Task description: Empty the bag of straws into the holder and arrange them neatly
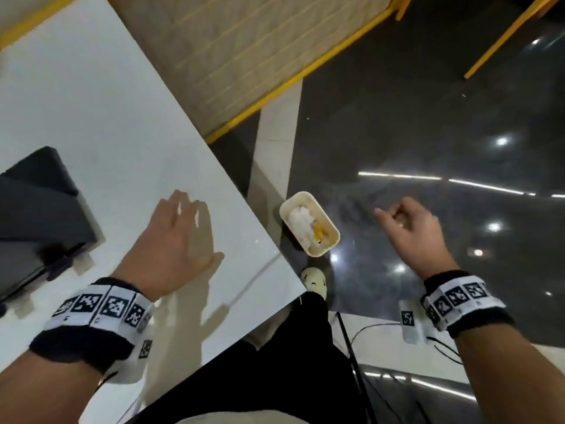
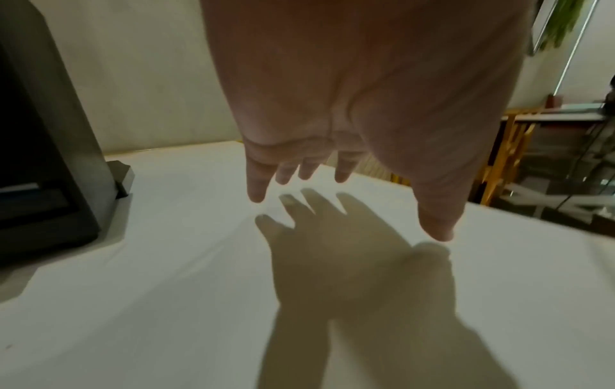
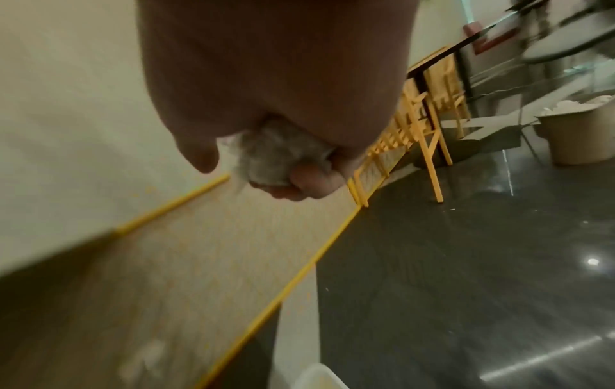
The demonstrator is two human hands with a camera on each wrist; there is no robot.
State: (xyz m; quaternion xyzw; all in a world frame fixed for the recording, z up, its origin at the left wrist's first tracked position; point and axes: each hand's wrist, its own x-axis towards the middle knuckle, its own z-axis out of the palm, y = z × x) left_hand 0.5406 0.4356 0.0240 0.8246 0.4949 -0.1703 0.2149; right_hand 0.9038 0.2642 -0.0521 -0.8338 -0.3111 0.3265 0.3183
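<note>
No straws and no holder are in any view. My left hand hovers flat just above the white table, fingers straight and spread, holding nothing; the left wrist view shows its fingertips above their shadow. My right hand is out over the dark floor, right of the table. Its fingers are curled round a crumpled clear plastic bag, which shows as a greyish wad in the right wrist view. A beige waste bin stands on the floor between table and right hand.
A black machine sits on the table's left side. The bin holds white and yellow rubbish. Yellow chairs and a second beige bin stand further off on the glossy floor. A foot in a pale shoe is by the table corner.
</note>
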